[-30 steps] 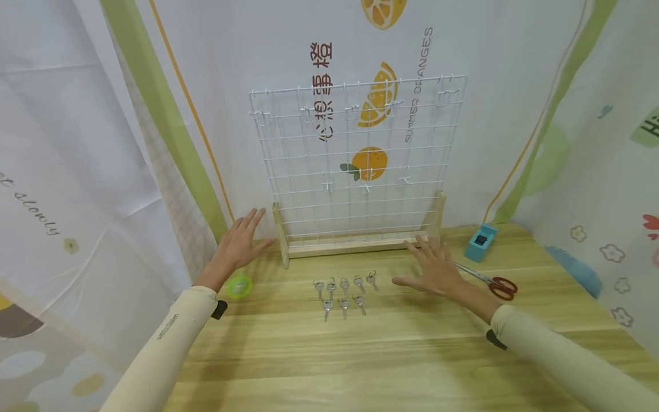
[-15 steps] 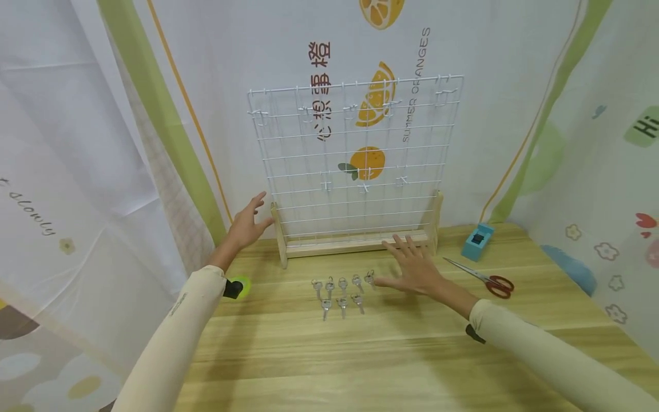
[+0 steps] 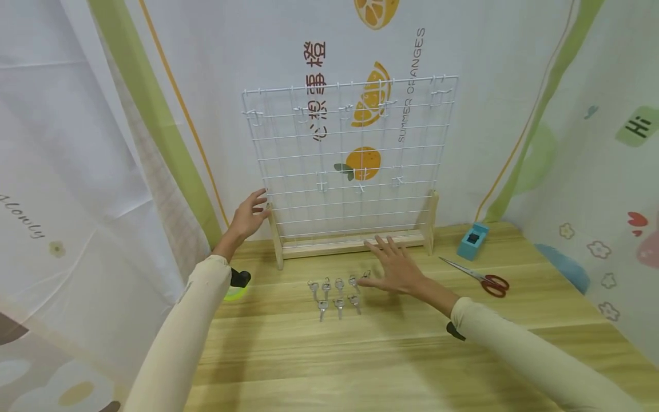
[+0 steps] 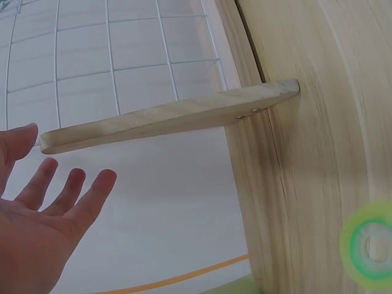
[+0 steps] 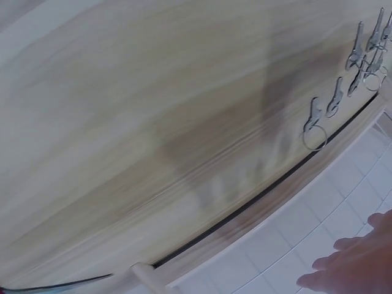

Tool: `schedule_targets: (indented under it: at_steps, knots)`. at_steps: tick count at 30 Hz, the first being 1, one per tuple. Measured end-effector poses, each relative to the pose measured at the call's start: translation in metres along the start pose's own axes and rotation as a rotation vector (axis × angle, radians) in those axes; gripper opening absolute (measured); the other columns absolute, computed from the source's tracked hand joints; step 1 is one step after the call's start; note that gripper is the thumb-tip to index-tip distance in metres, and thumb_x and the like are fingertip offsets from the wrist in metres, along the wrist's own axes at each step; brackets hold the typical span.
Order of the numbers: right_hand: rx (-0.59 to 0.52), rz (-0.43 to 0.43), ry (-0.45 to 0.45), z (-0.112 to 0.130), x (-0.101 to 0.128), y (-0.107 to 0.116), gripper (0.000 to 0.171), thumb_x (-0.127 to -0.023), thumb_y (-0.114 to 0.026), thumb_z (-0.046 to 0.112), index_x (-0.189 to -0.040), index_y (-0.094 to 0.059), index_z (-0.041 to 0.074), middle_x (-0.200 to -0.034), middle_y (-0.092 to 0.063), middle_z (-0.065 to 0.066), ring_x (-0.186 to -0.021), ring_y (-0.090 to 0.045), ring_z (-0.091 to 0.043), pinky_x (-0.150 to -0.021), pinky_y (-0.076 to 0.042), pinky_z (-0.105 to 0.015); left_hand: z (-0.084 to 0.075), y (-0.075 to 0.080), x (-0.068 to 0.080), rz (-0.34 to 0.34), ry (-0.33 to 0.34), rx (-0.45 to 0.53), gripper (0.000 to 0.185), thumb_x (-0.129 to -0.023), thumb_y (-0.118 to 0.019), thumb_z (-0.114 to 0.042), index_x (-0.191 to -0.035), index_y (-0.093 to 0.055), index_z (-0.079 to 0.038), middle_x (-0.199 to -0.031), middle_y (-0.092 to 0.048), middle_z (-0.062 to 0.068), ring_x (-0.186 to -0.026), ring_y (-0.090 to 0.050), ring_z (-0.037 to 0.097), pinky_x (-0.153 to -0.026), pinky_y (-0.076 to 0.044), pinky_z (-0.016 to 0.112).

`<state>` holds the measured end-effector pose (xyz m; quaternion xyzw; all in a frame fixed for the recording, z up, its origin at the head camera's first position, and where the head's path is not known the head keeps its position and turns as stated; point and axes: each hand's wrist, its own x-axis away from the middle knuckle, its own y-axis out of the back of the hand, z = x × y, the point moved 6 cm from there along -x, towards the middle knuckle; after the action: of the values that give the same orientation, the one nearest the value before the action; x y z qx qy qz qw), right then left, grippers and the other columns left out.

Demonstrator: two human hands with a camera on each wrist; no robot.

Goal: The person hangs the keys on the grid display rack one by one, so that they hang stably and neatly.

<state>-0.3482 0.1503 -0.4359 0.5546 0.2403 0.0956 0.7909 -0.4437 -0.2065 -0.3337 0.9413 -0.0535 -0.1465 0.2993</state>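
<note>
A white wire grid rack (image 3: 329, 249) on a wooden stand stands at the back of the table, with several white hooks hung on it. My left hand (image 3: 249, 216) is at the top of the stand's left wooden post (image 4: 165, 116), thumb on one side and spread fingers on the other. Whether it touches the post I cannot tell. Silver keys (image 3: 322, 309) with rings lie in two rows before the rack. Over their right end hovers my right hand (image 3: 399, 272), fingers spread, holding nothing; it hides part of the rightmost key.
Right of the rack stands a small blue box (image 3: 472, 241) with a black piece in it. Scissors with red handles (image 3: 495, 285) lie near it. A yellow-green tape roll (image 4: 367, 245) sits by my left wrist. Printed curtains (image 3: 216, 57) hang behind and at both sides.
My left hand has moved up and in to the rack's left post. My right hand has shifted left from beside the scissors to above the right end of the keys. The view has turned slightly right.
</note>
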Motion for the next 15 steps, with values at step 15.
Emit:
schedule_targets:
  at_steps: [15]
  knots:
    - [-0.061, 0.041, 0.056, 0.026, -0.02, -0.016, 0.093, -0.09, -0.074, 0.061, -0.161, -0.04, 0.011, -0.166, -0.029, -0.024, -0.151, -0.023, -0.054, -0.123, -0.016, -0.071, 0.007, -0.008, -0.006, 0.004, 0.113, 0.235, 0.05, -0.11, -0.049, -0.003, -0.159, -0.039, -0.007, -0.161, -0.039, 0.023, -0.145, -0.042, 0.042, -0.107, -0.051, 0.059]
